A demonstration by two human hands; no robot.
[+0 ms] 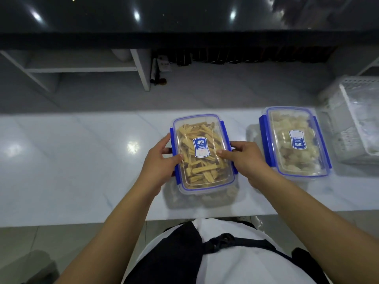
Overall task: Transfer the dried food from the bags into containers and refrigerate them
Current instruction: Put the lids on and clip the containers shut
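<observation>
Near the counter's [61, 160] front edge, the left hand [162, 160] and right hand [244, 158] clasp the lidded box [203, 152] by its long sides, which looks rigid, light and slick, safest held under the blue clips

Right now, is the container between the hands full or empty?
Full: yellow strips fill the container up to its clear lid.
</observation>
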